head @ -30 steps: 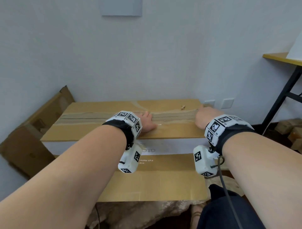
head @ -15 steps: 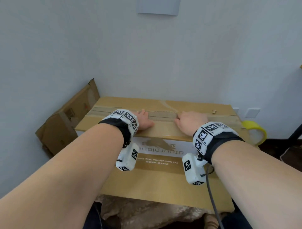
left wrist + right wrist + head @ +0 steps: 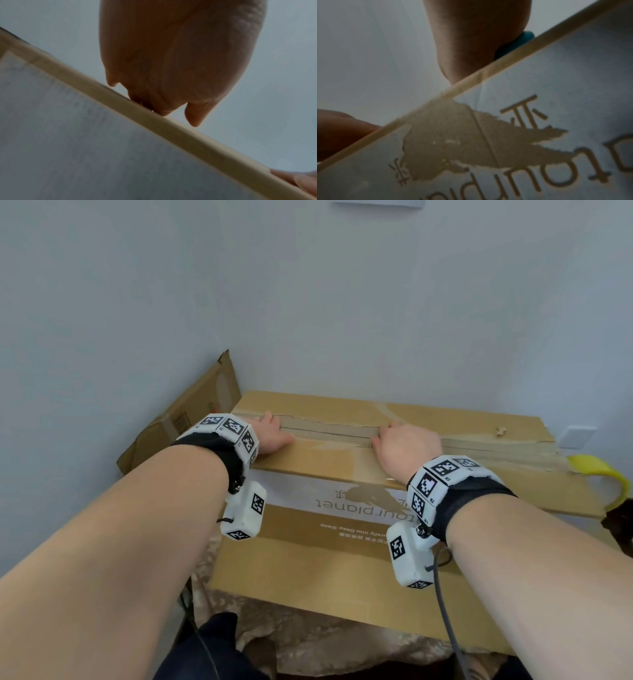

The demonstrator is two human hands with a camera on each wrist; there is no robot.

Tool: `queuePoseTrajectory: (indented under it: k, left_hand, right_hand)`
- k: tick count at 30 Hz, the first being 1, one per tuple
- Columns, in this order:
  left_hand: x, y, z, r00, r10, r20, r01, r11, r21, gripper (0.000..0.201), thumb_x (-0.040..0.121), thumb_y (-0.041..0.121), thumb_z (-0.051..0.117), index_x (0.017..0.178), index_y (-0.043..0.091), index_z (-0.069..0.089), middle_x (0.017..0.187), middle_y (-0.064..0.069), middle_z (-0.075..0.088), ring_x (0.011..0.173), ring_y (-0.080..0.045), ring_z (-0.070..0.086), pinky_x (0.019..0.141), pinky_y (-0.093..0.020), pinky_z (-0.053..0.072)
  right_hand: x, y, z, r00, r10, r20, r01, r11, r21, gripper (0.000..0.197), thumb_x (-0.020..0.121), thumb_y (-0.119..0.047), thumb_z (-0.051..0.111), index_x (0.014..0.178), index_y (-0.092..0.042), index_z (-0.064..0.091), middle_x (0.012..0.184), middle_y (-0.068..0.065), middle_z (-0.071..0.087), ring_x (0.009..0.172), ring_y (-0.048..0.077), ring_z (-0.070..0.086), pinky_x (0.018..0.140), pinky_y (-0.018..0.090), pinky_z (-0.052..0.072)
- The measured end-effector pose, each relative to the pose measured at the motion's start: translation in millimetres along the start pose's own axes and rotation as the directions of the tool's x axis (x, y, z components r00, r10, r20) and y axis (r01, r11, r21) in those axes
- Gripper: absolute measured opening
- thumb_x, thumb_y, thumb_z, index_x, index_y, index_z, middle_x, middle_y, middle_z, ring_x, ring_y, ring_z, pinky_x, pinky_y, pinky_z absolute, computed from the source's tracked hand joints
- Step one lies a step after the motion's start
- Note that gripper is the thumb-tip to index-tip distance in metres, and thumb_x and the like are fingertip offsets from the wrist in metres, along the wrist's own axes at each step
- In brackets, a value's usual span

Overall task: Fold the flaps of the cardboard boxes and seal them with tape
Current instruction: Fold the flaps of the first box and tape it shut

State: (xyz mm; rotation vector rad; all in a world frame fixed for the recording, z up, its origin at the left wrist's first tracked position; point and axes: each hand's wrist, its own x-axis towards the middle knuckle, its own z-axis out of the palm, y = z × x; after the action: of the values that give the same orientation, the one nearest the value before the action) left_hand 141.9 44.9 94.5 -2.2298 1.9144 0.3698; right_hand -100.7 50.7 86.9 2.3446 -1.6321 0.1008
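A big cardboard box (image 3: 342, 559) lies in front of me with its top flaps folded shut. A strip of tape (image 3: 335, 431) runs along the seam. My left hand (image 3: 274, 434) lies flat on the seam near the box's left end, thumb out. My right hand (image 3: 406, 443) presses on the taped seam near the middle. A teal object (image 3: 517, 43) shows beside its palm on the box top, but the box edge hides the fingers. A yellow tape roll (image 3: 603, 477) hangs at the seam's right end.
A second cardboard box (image 3: 191, 419) leans against the wall at the left. The white wall stands close behind the big box, with a wall socket (image 3: 575, 436) at the right. A patterned cloth (image 3: 308, 642) lies under the box's near edge.
Both hands have slid left along the taped seam, the right from the box's right end to its middle. The view has swung left and down, and the tape roll has come into sight.
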Motion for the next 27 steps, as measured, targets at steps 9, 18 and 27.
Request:
queuePoseTrajectory:
  k: [9,18,27]
  left_hand:
    - [16,-41,1,0.986,-0.144,-0.08,0.139,0.988,-0.064,0.068,0.095,0.05,0.028,0.146,0.005,0.021,0.152,-0.015,0.017,0.139,-0.033,0.021,0.112,-0.048,0.022]
    - [10,-35,4,0.965,-0.216,-0.148,0.199,0.973,-0.119,0.078,0.095,0.053,0.032,0.149,0.001,0.011,0.156,-0.015,0.009,0.143,-0.032,0.01,0.115,-0.042,0.015]
    - [-12,14,7,0.997,-0.065,-0.049,0.062,0.997,-0.054,0.082,0.095,0.058,0.026,0.151,0.005,-0.004,0.158,-0.012,-0.012,0.146,-0.029,-0.004,0.118,-0.046,0.005]
  right_hand:
    - [-2,0,6,0.998,0.028,-0.062,-0.026,0.999,0.033,0.039,0.102,-0.027,0.023,0.105,-0.013,0.06,0.097,0.003,0.058,0.072,0.021,0.05,0.055,0.03,0.038]
    - [-2,0,10,0.998,0.047,-0.052,-0.044,0.997,0.058,0.039,0.102,-0.028,0.024,0.103,-0.014,0.06,0.096,0.004,0.057,0.077,0.023,0.059,0.057,0.031,0.043]
    - [-2,-1,7,0.999,0.028,-0.021,-0.027,0.999,0.021,0.039,0.102,-0.025,0.025,0.107,-0.014,0.062,0.099,0.005,0.056,0.077,0.023,0.06,0.058,0.031,0.047]
